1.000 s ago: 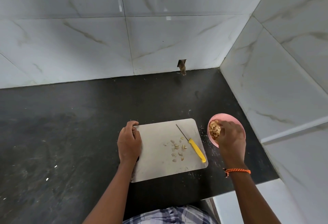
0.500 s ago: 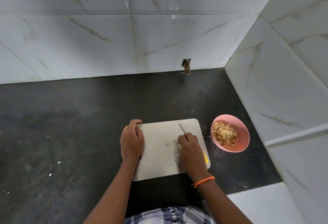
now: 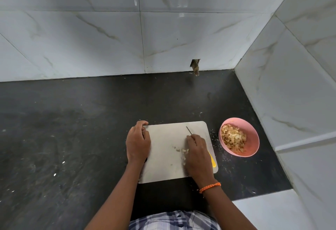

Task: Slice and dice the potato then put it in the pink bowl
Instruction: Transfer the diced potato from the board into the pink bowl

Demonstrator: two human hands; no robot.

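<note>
Few potato dice (image 3: 183, 151) beside right hand (image 3: 198, 154).

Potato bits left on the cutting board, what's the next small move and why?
Probably gather the loose potato bits under the right hand and carry them to the pink bowl: the bowl already holds most dice, and the knife lies unused on the cutting board.

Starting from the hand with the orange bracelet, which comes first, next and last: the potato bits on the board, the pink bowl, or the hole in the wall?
From the right hand:
1. Diced potato bits, touching its fingers, on the grey cutting board.
2. Pink round bowl, to its right.
3. Small wall hole, far behind.
</note>
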